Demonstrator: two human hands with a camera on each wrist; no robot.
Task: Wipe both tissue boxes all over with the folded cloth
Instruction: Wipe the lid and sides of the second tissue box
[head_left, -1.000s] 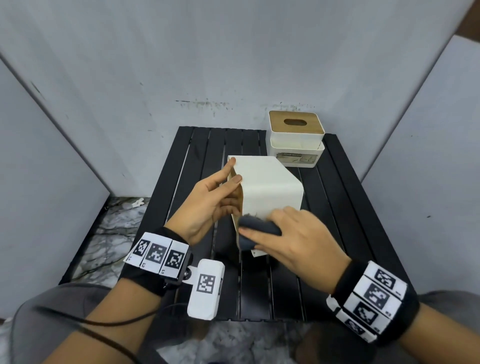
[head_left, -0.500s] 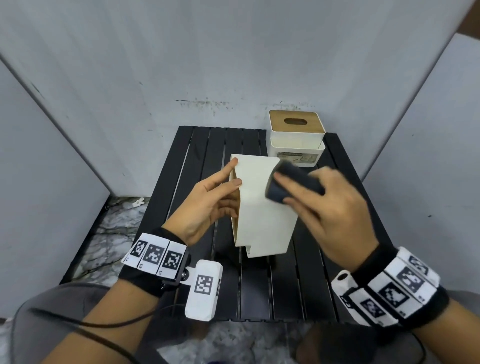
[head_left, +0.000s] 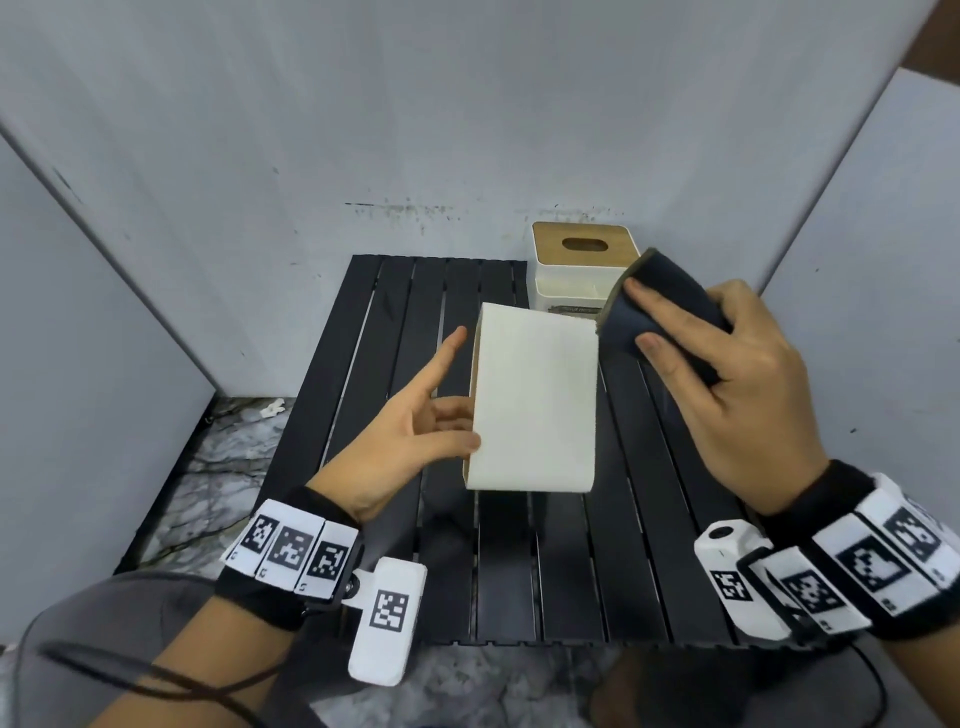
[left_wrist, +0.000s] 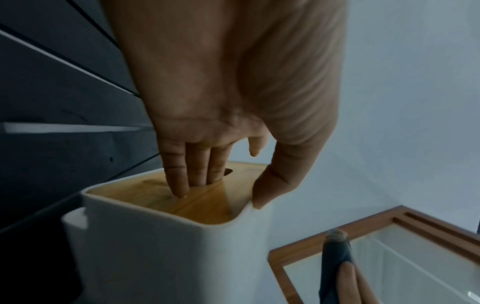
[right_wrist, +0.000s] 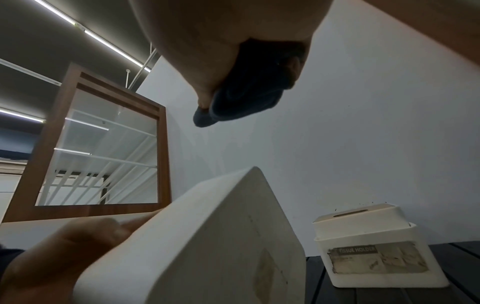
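A white tissue box (head_left: 532, 400) lies on its side in the middle of the black slatted table (head_left: 374, 332), its wooden lid (left_wrist: 207, 203) facing left. My left hand (head_left: 415, 426) steadies it: straight fingers press on the lid and the thumb rests on the box's near left edge. My right hand (head_left: 727, 374) grips the dark folded cloth (head_left: 660, 306) in the air, just off the box's far right corner. The second tissue box (head_left: 582, 270), white with a wooden slotted lid, stands upright at the table's back right, behind the cloth.
Grey panel walls (head_left: 260, 156) close in the table at the back and on both sides. Marble floor (head_left: 218, 457) shows to the left of the table. A wood-framed glass cabinet (right_wrist: 98, 144) stands beyond the wall.
My right hand swept the cloth from the box's near end up its top face and has lifted it off past the far right corner. The left hand stayed on the lid side.
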